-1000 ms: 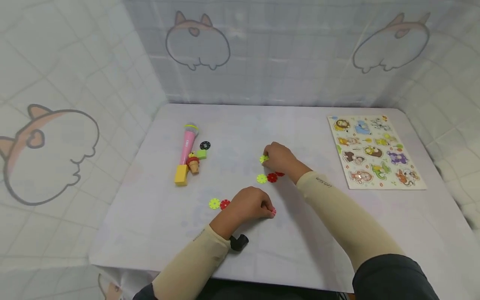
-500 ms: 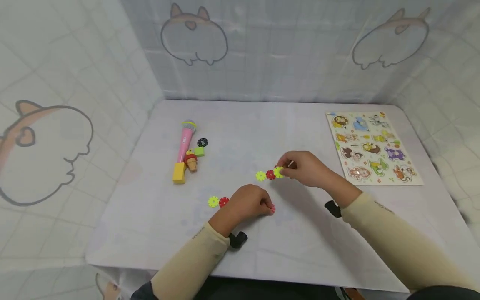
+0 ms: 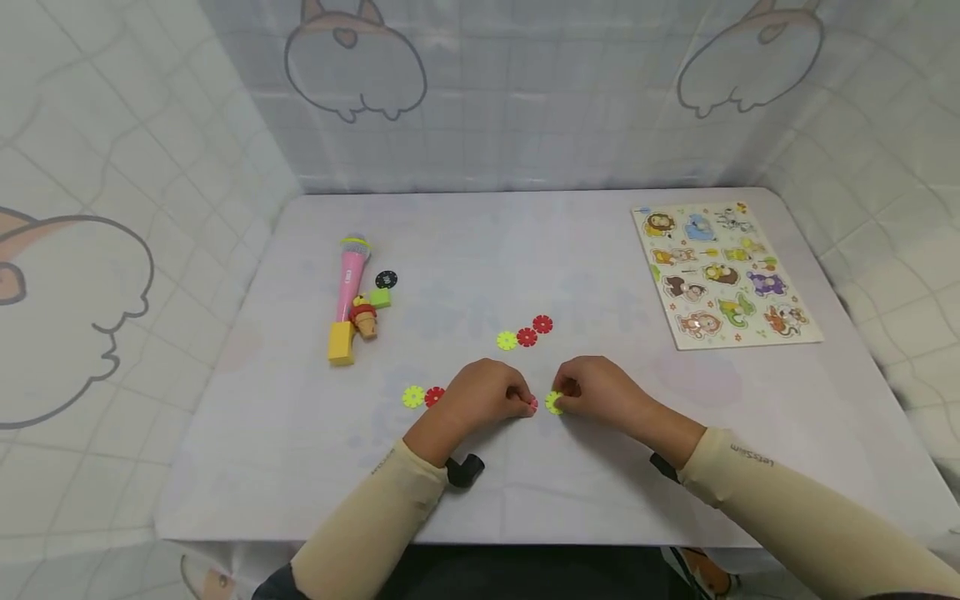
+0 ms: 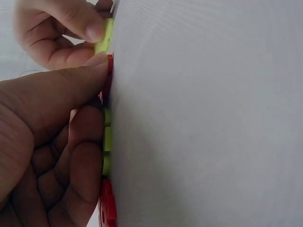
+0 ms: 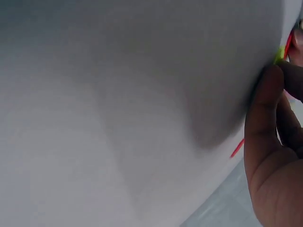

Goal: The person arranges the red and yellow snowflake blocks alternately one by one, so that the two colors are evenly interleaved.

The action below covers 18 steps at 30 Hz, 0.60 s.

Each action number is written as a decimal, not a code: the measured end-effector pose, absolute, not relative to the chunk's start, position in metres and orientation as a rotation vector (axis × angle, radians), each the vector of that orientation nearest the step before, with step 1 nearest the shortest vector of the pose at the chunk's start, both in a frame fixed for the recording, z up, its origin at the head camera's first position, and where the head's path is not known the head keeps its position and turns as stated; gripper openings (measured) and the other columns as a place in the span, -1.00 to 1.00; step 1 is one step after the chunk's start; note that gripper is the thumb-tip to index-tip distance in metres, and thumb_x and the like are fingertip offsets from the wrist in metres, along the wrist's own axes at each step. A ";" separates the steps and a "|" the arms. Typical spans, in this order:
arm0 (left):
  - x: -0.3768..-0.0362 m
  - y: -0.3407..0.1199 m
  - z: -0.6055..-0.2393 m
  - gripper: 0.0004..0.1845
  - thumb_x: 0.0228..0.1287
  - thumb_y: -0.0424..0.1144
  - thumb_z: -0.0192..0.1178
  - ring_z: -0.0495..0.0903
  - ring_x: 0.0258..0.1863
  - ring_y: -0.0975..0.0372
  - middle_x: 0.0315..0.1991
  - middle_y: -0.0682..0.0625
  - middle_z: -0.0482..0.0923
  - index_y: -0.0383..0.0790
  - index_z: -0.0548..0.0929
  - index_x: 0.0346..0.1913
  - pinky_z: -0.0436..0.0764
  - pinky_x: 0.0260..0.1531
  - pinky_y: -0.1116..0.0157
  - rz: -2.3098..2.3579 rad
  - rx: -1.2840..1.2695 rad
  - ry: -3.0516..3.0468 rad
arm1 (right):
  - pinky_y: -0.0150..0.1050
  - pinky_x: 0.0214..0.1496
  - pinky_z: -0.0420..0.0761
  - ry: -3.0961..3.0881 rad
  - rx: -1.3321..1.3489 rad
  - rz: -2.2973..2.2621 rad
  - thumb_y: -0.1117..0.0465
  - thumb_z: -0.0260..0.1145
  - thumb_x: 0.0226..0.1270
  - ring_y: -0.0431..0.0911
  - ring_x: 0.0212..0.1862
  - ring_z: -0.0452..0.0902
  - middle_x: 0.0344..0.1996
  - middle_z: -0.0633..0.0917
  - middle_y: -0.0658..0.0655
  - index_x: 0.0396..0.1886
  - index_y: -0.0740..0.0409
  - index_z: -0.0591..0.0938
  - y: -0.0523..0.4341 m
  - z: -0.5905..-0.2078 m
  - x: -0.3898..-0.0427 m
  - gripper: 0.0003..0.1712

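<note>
Room: I see a white table point(image 3: 300, 467) with a pale cloth hung behind it. The cloth has cartoon animals drawn on it.

Left hand: my left hand point(image 3: 480, 398) lies on the table, near the front middle. Its finger and thumb pinch a small red flower disc point(image 3: 532, 405).

Right hand: my right hand point(image 3: 600, 392) sits just beside the left one. It pinches a yellow-green flower disc point(image 3: 553, 402) with curled fingers.

Where the discs are: the two held discs almost touch, edge to edge, between my hands.

Which way they point: in the left wrist view the discs lie flat on the table, and a row of them runs away under my left hand. The discs are round, so I can't pick out a long side.

Hard to see: my left hand covers most of that row. Only a yellow disc point(image 3: 413, 397) and a red disc point(image 3: 433, 396) peek out on the far side of it. The right wrist view is mostly blurry white table, so I can't tell much from it.

Other things: three more discs point(image 3: 525, 335) lie in a line farther back. A pink toy microphone point(image 3: 348, 275) and some small toys point(image 3: 365, 319) are at the left. An animal puzzle board point(image 3: 723, 275) is at the right.
</note>
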<state>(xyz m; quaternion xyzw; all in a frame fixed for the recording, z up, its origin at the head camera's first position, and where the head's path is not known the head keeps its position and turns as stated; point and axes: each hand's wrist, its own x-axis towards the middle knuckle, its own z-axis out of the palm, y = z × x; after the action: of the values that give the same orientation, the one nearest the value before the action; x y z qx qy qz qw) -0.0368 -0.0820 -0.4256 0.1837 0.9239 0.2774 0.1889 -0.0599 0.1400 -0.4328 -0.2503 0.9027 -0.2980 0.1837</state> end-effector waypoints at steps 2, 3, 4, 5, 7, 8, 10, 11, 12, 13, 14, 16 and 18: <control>-0.037 -0.083 -0.427 -0.92 0.23 -0.11 0.53 0.55 -0.43 0.32 -0.58 0.28 0.56 0.02 0.84 -0.28 0.54 -0.31 0.33 0.782 0.518 2.603 | -0.20 -0.23 0.59 2.551 -0.716 -0.809 0.29 0.54 0.21 -0.18 -0.36 0.52 -0.48 0.63 -0.12 -0.36 0.08 0.73 0.135 -0.432 -0.060 -0.89; -0.038 -0.083 -0.427 -0.92 0.23 -0.11 0.53 0.55 -0.44 0.32 -0.59 0.27 0.56 0.02 0.84 -0.28 0.54 -0.32 0.33 0.784 0.518 2.605 | -0.21 -0.23 0.59 2.547 -0.718 -0.795 0.28 0.54 0.22 -0.18 -0.36 0.52 -0.48 0.63 -0.12 -0.36 0.08 0.74 0.133 -0.431 -0.060 -0.90; -0.038 -0.084 -0.427 -0.92 0.23 -0.11 0.53 0.55 -0.44 0.32 -0.59 0.27 0.56 0.03 0.84 -0.28 0.54 -0.32 0.34 0.782 0.518 2.607 | -0.22 -0.24 0.59 2.549 -0.716 -0.781 0.27 0.54 0.23 -0.18 -0.37 0.52 -0.48 0.64 -0.12 -0.36 0.08 0.74 0.132 -0.430 -0.061 -0.90; -0.038 -0.084 -0.427 -0.92 0.23 -0.11 0.53 0.55 -0.44 0.32 -0.59 0.28 0.56 0.03 0.84 -0.28 0.54 -0.32 0.34 0.779 0.518 2.609 | -0.22 -0.24 0.58 2.551 -0.711 -0.774 0.26 0.53 0.24 -0.18 -0.37 0.52 -0.49 0.64 -0.12 -0.36 0.08 0.74 0.132 -0.428 -0.063 -0.91; -0.038 -0.084 -0.427 -0.92 0.24 -0.11 0.52 0.55 -0.45 0.32 -0.59 0.27 0.56 0.02 0.84 -0.28 0.54 -0.33 0.34 0.774 0.525 2.611 | -0.20 -0.26 0.57 2.557 -0.697 -0.774 0.25 0.51 0.27 -0.16 -0.37 0.53 -0.48 0.65 -0.10 -0.34 0.09 0.74 0.133 -0.425 -0.069 -0.93; -0.038 -0.084 -0.426 -0.92 0.25 -0.11 0.52 0.55 -0.46 0.32 -0.59 0.27 0.56 0.02 0.83 -0.28 0.54 -0.33 0.33 0.770 0.529 2.611 | -0.20 -0.25 0.57 2.563 -0.672 -0.777 0.24 0.50 0.29 -0.15 -0.37 0.53 -0.47 0.66 -0.09 -0.33 0.09 0.74 0.134 -0.423 -0.073 -0.93; -0.038 -0.083 -0.425 -0.92 0.25 -0.11 0.51 0.55 -0.46 0.32 -0.59 0.26 0.56 0.02 0.83 -0.29 0.54 -0.33 0.33 0.763 0.535 2.609 | -0.18 -0.24 0.56 2.586 -0.622 -0.788 0.21 0.47 0.35 -0.12 -0.34 0.53 -0.44 0.66 -0.06 -0.28 0.10 0.74 0.136 -0.420 -0.084 -0.94; -0.038 -0.083 -0.424 -0.92 0.25 -0.11 0.51 0.55 -0.47 0.33 -0.59 0.26 0.55 0.02 0.82 -0.29 0.54 -0.34 0.33 0.754 0.543 2.610 | -0.17 -0.23 0.56 2.593 -0.607 -0.798 0.21 0.45 0.37 -0.10 -0.33 0.53 -0.42 0.67 -0.04 -0.25 0.11 0.74 0.136 -0.418 -0.091 -0.93; -0.038 -0.082 -0.424 -0.93 0.26 -0.11 0.50 0.55 -0.47 0.33 -0.59 0.25 0.55 0.02 0.81 -0.30 0.53 -0.34 0.33 0.743 0.551 2.609 | -0.16 -0.22 0.56 2.598 -0.595 -0.806 0.20 0.44 0.39 -0.08 -0.31 0.54 -0.40 0.67 -0.01 -0.21 0.12 0.73 0.137 -0.418 -0.098 -0.91; -0.037 -0.081 -0.423 -0.93 0.26 -0.12 0.51 0.55 -0.47 0.33 -0.58 0.26 0.55 0.02 0.81 -0.30 0.53 -0.33 0.33 0.732 0.558 2.609 | -0.15 -0.21 0.56 2.601 -0.589 -0.812 0.20 0.44 0.39 -0.07 -0.30 0.54 -0.38 0.67 0.00 -0.17 0.13 0.73 0.137 -0.416 -0.105 -0.89; -0.036 -0.081 -0.423 -0.93 0.25 -0.12 0.51 0.54 -0.47 0.34 -0.58 0.26 0.55 0.02 0.81 -0.30 0.53 -0.33 0.34 0.728 0.571 2.610 | -0.16 -0.21 0.55 2.604 -0.605 -0.809 0.20 0.44 0.39 -0.07 -0.30 0.53 -0.38 0.66 0.01 -0.13 0.14 0.73 0.136 -0.416 -0.112 -0.86; -0.034 -0.078 -0.422 -0.93 0.24 -0.14 0.51 0.53 -0.47 0.34 -0.58 0.26 0.54 0.00 0.81 -0.31 0.53 -0.33 0.35 0.722 0.594 2.610 | -0.15 -0.21 0.55 2.603 -0.651 -0.786 0.19 0.45 0.38 -0.06 -0.30 0.53 -0.36 0.66 0.03 -0.05 0.15 0.73 0.132 -0.417 -0.124 -0.79; -0.033 -0.073 -0.424 -0.92 0.23 -0.16 0.52 0.52 -0.48 0.35 -0.57 0.26 0.53 -0.01 0.80 -0.32 0.52 -0.33 0.37 0.723 0.634 2.616 | -0.14 -0.18 0.56 2.602 -0.697 -0.748 0.17 0.47 0.36 -0.05 -0.26 0.53 -0.32 0.66 0.04 0.05 0.15 0.73 0.125 -0.418 -0.134 -0.69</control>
<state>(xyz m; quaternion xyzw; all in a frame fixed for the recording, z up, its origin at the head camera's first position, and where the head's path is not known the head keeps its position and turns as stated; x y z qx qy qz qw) -0.0332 -0.0728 -0.4238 0.2240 0.9238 0.2553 0.1764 -0.1337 0.1245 -0.4180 -0.2457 0.9168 -0.2635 0.1721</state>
